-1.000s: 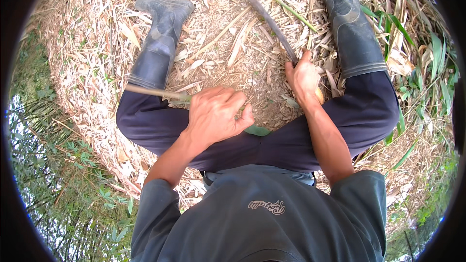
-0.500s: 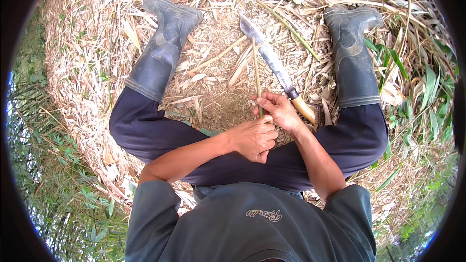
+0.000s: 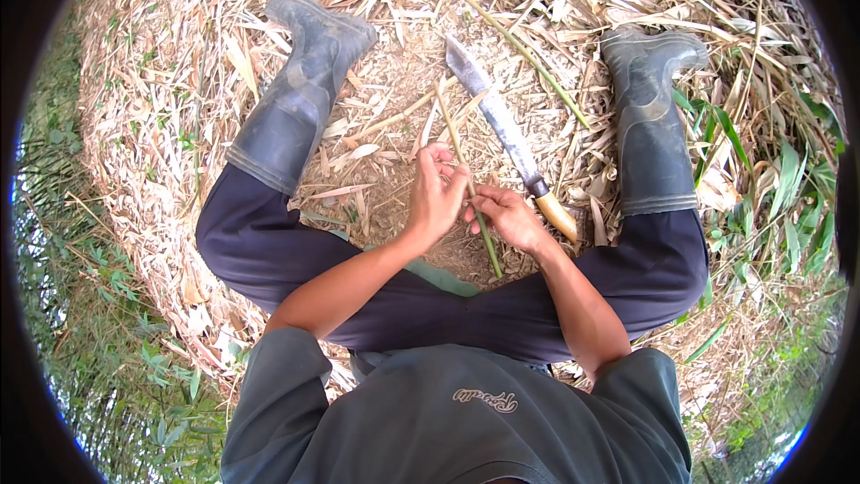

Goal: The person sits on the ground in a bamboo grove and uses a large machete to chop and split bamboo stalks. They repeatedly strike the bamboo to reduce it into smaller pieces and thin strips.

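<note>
Down on the ground (image 3: 394,63), littered with dry straw-coloured bamboo leaves and chips, the person sat with legs spread, so that the work lay in the bare patch between the two tall dark rubber boots (image 3: 300,94). A thin, long green-and-tan bamboo strip (image 3: 470,190) ran slantwise from near the blade down toward the lap, and both hands met on its middle. The left hand (image 3: 434,202) had its grip narrow, fingers curled and thumb pressed in, closed on the strip. The right hand (image 3: 511,218) pinched the same strip just below, fingertips tight on it; it seemed steadied that way so it would not twist. Just beside the right hand, untouched, lay a long machete with a grey steel blade and pale wooden handle (image 3: 506,130), handle toward the person, seemingly kept within easy reach. Green grass (image 3: 98,323) fringed the litter's left edge.
</note>
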Available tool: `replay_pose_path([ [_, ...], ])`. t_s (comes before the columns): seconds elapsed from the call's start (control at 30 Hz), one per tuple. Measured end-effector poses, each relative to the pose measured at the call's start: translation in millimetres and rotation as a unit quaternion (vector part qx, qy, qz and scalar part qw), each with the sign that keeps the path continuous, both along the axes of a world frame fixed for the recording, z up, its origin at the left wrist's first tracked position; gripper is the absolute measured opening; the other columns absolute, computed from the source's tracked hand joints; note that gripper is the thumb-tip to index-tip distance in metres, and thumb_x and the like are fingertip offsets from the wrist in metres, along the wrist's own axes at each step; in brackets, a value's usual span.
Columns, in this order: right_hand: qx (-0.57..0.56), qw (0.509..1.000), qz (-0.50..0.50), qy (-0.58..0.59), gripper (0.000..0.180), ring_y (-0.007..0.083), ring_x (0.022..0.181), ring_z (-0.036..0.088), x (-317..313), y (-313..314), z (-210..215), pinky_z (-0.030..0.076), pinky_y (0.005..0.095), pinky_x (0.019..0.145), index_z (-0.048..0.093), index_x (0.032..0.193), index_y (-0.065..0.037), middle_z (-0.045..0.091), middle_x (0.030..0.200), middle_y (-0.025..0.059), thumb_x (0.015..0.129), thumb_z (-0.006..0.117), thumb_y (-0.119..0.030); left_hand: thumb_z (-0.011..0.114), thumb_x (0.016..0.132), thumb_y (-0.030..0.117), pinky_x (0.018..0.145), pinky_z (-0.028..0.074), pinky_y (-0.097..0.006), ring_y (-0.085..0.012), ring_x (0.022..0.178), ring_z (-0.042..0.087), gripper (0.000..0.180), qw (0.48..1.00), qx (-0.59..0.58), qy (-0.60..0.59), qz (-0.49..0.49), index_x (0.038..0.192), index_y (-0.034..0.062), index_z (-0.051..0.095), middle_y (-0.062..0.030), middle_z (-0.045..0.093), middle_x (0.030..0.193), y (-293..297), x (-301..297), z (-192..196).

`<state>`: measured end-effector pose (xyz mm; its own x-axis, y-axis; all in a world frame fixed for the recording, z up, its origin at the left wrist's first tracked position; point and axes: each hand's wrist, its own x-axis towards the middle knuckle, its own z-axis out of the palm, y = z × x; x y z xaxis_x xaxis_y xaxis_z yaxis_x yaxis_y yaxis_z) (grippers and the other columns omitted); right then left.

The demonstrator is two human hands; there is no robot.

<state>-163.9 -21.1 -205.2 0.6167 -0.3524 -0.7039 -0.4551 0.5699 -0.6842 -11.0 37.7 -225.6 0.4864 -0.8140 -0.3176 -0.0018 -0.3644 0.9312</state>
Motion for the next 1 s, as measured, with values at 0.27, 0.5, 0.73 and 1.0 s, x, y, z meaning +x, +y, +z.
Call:
replay_pose_path([
  [0.27, -0.355, 0.916, 0.121, 0.145, 0.029, 0.0175, 0.086, 0.070, -18, -35, -15, 0.056, 0.0335, 0.074, 0.068, 0.121, -0.004, 0.075, 0.098, 0.0094, 0.098, 0.060, -0.021, 0.057, 0.104, 0.019, 0.063, 0.051, -0.023, -0.0080, 0.068, 0.060, 0.018, 0.972, 0.116, 0.194, -0.065, 0.112, 0.0046, 0.064, -0.0057, 0.070, 0.086, -2, 30, -25],
  [0.5, -0.591, 0.728, 0.012, 0.347, 0.029, 0.0359, 0.109, 0.062, -63, -155, -50, 0.051, 0.0495, 0.090, 0.068, 0.114, -0.010, 0.063, 0.110, 0.0148, 0.088, 0.069, -0.023, 0.063, 0.100, 0.017, 0.049, 0.048, -0.024, -0.0081, 0.055, 0.056, 0.016, 0.980, 0.138, 0.143, -0.014, 0.101, 0.0013, 0.065, -0.0022, 0.064, 0.071, -3, 41, -51],
  [0.73, -0.560, 0.770, -0.050, 0.301, 0.030, 0.0387, 0.101, 0.064, -76, -152, -68, 0.051, 0.0470, 0.088, 0.073, 0.110, -0.007, 0.065, 0.107, 0.0201, 0.091, 0.067, -0.029, 0.067, 0.097, 0.019, 0.048, 0.048, -0.026, -0.0096, 0.059, 0.063, 0.019, 0.991, 0.127, 0.034, -0.013, 0.104, 0.0010, 0.065, -0.0025, 0.064, 0.073, -6, 52, -60],
  [1.0, -0.434, 0.869, -0.052, 0.232, 0.035, 0.0204, 0.072, 0.063, -50, -151, -18, 0.051, 0.0354, 0.073, 0.073, 0.108, 0.002, 0.069, 0.080, 0.0127, 0.092, 0.069, -0.029, 0.064, 0.100, 0.015, 0.060, 0.054, -0.023, -0.0090, 0.068, 0.064, 0.021, 0.992, 0.110, 0.065, 0.021, 0.117, 0.0024, 0.063, -0.0037, 0.066, 0.082, -17, 67, -59],
])
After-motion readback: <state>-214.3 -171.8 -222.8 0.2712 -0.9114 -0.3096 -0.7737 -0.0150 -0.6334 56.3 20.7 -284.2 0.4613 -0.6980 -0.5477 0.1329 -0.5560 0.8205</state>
